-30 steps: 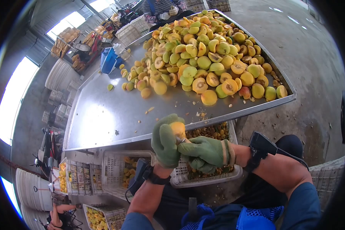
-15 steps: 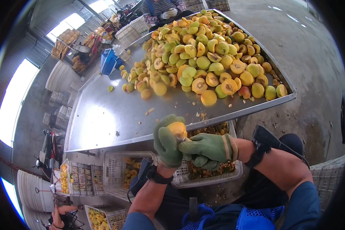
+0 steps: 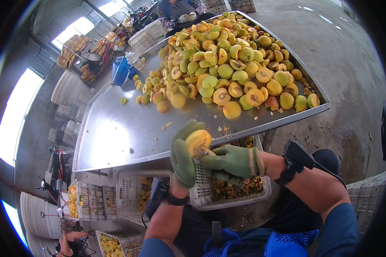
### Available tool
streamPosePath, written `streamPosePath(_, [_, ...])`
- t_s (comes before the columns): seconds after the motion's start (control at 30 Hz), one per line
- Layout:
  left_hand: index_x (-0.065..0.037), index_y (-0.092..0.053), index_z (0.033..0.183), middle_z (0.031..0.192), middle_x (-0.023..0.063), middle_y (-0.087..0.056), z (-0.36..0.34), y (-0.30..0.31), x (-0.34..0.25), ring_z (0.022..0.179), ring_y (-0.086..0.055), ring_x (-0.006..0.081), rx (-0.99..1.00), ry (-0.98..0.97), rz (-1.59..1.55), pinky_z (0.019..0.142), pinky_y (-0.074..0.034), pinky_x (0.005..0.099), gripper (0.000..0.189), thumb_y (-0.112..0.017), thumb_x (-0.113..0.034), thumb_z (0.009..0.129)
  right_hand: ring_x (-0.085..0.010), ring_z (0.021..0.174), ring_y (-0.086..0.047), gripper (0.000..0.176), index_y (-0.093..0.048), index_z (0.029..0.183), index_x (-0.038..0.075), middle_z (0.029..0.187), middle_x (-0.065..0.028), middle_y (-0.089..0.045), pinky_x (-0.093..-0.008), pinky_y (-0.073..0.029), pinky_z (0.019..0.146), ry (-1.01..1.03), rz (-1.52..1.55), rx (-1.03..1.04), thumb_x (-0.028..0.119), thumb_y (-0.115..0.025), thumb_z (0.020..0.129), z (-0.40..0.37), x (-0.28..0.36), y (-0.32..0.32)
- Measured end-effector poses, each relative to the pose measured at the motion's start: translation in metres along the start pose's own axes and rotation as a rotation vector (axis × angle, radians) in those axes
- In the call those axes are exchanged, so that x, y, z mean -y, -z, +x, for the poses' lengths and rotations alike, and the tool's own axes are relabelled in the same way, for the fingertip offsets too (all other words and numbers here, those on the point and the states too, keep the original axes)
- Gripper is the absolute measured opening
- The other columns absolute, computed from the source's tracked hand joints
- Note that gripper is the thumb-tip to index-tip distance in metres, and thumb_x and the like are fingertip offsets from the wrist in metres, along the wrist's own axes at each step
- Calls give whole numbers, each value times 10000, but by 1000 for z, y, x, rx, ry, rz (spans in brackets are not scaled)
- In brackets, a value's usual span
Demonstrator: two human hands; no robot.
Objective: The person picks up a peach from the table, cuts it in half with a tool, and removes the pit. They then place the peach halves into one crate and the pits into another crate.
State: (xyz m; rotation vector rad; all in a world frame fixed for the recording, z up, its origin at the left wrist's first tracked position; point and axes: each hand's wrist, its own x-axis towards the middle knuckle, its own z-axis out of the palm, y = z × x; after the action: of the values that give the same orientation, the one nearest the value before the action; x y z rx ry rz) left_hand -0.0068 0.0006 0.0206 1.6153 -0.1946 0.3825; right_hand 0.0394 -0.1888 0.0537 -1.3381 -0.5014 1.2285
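Fruit half [image 3: 198,142] higher than before

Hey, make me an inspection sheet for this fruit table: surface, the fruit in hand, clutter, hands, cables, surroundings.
Surface: steel table, near-left part bare and shiny.
Job's things: fruit half held over a crate of pits; metal tool against it; pile of halved fruit on the far side.
Clutter: scraps scattered on the table; blue container at its left edge.
Hands: left hand gloved, shut on the fruit half; right hand gloved, shut on the metal tool.
Cables: black wrist unit on the right forearm with a cable.
Surroundings: another person at the far end; concrete floor.
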Motion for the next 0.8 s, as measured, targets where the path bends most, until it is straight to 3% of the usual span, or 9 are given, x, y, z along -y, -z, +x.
streamPosePath(0.13, [-3,-520,1336,1139,187,-686,6,2,-9,939,-697,245,77,179,122,834,-589,367,691,-338,-606,1052,-111,420,-459,500,-617,938,45,609,-4,-491,-270,-378,382,-8,-79,-79,531,-522,1004,4,-5,-5])
streamPosePath(0.23, [-7,-548,1301,1078,177,-700,-3,-4,2,941,-693,237,-43,123,-23,842,-585,362,700,-331,-623,1048,-89,399,-400,439,-595,929,85,585,24,-451,-256,-311,358,-138,318,176,508,-518,1014,4,-11,-2])
streamPosePath(0.33, [-12,-556,1280,1065,181,-695,-6,-7,7,942,-691,243,-110,136,-146,841,-586,358,702,-329,-632,1045,-67,382,-338,385,-572,930,115,567,51,-409,-240,-246,350,-157,523,339,484,-517,1027,7,-16,1])
streamPosePath(0.43, [-13,-556,1270,1067,179,-693,-8,-6,9,945,-688,249,-117,78,-63,832,-586,366,716,-314,-647,1041,-59,375,-320,377,-575,957,122,564,65,-397,-230,-230,342,-136,572,429,486,-513,1034,13,-22,6])
streamPosePath(0.53, [-23,-569,1262,1079,172,-692,-5,-10,8,955,-682,247,-201,109,-240,842,-580,367,719,-304,-654,1040,-51,363,-346,362,-598,923,89,563,58,-427,-199,-262,323,-105,590,382,416,-502,1046,5,-10,10])
streamPosePath(0.63, [-41,-590,1237,1025,163,-706,9,-9,9,796,-692,235,-372,162,-402,696,-582,323,718,-327,-674,1024,-52,375,-363,376,-614,921,76,564,52,-436,-199,-274,332,-19,495,413,406,-482,1044,-7,-3,17])
streamPosePath(0.77, [-61,-608,1214,919,147,-714,14,14,-6,559,-639,215,-328,348,-422,486,-502,271,714,-374,-699,996,-92,485,-511,437,-703,962,37,620,10,-532,-244,-400,433,-166,-106,322,441,-540,1001,-7,-7,10])
streamPosePath(0.8, [-63,-612,1209,895,143,-713,15,16,-5,516,-620,209,-347,368,-438,448,-475,264,719,-381,-707,990,-120,522,-552,443,-708,968,33,648,-10,-570,-274,-437,478,-110,-252,288,447,-556,990,-6,-16,11])
